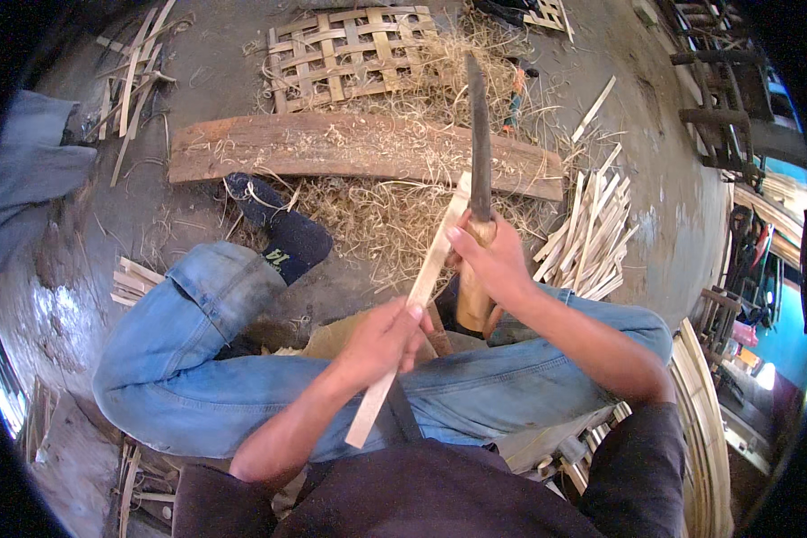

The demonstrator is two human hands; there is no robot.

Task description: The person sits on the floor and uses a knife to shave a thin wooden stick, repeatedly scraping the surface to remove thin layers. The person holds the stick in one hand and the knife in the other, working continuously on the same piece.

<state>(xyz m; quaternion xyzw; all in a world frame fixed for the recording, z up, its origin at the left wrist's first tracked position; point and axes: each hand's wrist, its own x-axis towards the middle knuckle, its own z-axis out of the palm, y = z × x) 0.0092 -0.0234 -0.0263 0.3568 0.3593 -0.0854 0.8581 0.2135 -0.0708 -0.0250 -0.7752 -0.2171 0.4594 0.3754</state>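
My left hand (381,341) is closed around a flat pale strip of bamboo or wood (438,249), which slants up and away over my lap. My right hand (495,255) grips a knife (479,134) by its thick wooden handle (472,305). Its long dark blade points away from me, next to the strip's far end. The right thumb lies at the strip's edge; whether the right fingers also pinch the strip is hidden.
Beyond my crossed legs lies a long wooden plank (350,148) scattered with curly shavings (377,220). A woven strip panel (354,49) rests farther off. Several cut strips (587,238) are heaped at the right. Another person's jeans-clad leg (31,170) shows at the left.
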